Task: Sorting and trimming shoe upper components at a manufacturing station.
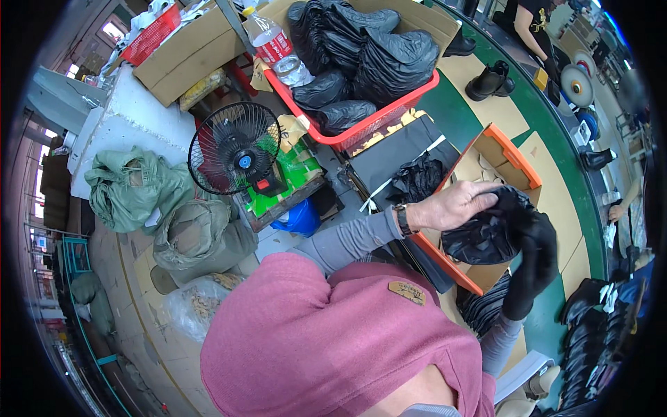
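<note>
Over an orange-rimmed cardboard box (513, 154), my two hands hold a black plastic bag (479, 240). My left hand (451, 206) is bare, with a dark watch at the wrist, and pinches the bag's upper edge between thumb and fingers. On my right hand (538, 254) is a black glove; it is curled round the bag's right side, its fingertips hard to tell from the dark plastic. What the bag contains, if anything, cannot be made out. Another crumpled black bag (419, 176) lies left of the box.
A red basket (389, 111) of black-bagged items stands ahead, a plastic bottle (267, 36) at its edge. To the left are a black fan (243, 149) and green sacks (132, 186). Black boots (488, 80) stand on the green conveyor (479, 132); co-workers are at the far right.
</note>
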Tool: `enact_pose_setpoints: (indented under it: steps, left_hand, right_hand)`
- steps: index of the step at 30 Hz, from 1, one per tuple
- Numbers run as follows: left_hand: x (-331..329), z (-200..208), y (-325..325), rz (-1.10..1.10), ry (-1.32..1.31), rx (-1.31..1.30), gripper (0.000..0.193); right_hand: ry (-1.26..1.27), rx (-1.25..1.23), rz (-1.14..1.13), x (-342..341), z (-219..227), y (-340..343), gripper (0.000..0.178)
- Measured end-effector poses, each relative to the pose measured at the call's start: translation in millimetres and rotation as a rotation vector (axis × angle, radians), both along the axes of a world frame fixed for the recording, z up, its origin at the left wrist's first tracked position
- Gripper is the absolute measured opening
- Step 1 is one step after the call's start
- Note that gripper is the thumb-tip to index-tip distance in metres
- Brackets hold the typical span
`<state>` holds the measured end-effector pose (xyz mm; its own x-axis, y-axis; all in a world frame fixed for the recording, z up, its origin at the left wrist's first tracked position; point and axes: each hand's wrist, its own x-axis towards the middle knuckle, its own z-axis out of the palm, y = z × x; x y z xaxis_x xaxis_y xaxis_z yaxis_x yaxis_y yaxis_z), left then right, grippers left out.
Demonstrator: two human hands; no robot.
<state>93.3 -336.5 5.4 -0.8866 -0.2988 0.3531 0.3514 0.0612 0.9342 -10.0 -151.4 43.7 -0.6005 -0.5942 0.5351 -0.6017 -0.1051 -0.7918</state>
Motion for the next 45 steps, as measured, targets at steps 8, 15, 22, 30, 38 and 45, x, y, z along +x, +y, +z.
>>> enact_pose_setpoints:
  steps: [8, 15, 22, 30, 38, 45]
  left_hand:
    - [6.4, -12.3, -23.4, -0.050, -0.030, -0.069, 0.037]
    - [2.0, 0.7, -2.1, 0.352, 0.007, -0.648, 0.030]
    - [-0.2, 5.9, -8.3, 0.445, 0.032, -0.396, 0.037]
    - [13.7, 1.0, -17.0, 0.220, 0.008, -0.077, 0.027]
    - [19.5, 9.2, -15.7, 0.006, -0.097, -0.093, 0.019]
    - [14.1, 17.1, -9.6, -0.115, 0.212, -0.236, 0.019]
  right_hand:
    - [-0.297, 0.114, -0.218, -70.1, -18.5, 16.2, 0.019]
    - [0.270, 0.050, -0.262, -24.5, 36.5, 17.4, 0.051]
    - [0.736, 0.243, -0.011, -9.8, 35.1, -2.8, 0.023]
    - [-0.600, 0.044, 0.146, -3.8, 16.6, 0.6, 0.039]
    - [-0.607, 0.045, 0.317, -18.6, 19.8, -9.2, 0.052]
    - [-0.802, 0.151, 0.504, -21.5, -0.2, -9.8, 0.023]
